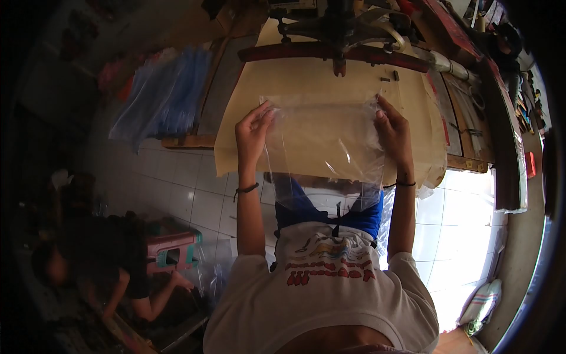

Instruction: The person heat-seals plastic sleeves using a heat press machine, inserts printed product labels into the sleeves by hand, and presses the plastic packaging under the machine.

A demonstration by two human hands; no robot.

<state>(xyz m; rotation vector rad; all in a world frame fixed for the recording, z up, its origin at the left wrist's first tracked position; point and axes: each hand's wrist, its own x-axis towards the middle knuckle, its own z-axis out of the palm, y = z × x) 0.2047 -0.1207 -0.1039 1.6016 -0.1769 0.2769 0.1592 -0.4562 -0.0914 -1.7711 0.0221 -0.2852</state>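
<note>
A clear plastic bag (pixel 324 147) is stretched between my two hands, its top edge over the brown paper and its lower part hanging over my lap. My left hand (pixel 253 130) pinches the bag's upper left corner between thumb and fingers. At the upper right corner, my right hand (pixel 394 130) grips the plastic the same way. Beneath the bag, brown paper (pixel 236 130) covers the tabletop. Just beyond the bag's top edge stands a dark machine with a long reddish bar (pixel 289 52) running across the paper.
Blue plastic sheets (pixel 168 94) hang over the table's left side. Two small dark pieces (pixel 396 75) lie on the paper near the bar. Cords (pixel 471 112) rest at the right. A person in dark clothes (pixel 112 253) is low at the left, near a red and green stool (pixel 174 245).
</note>
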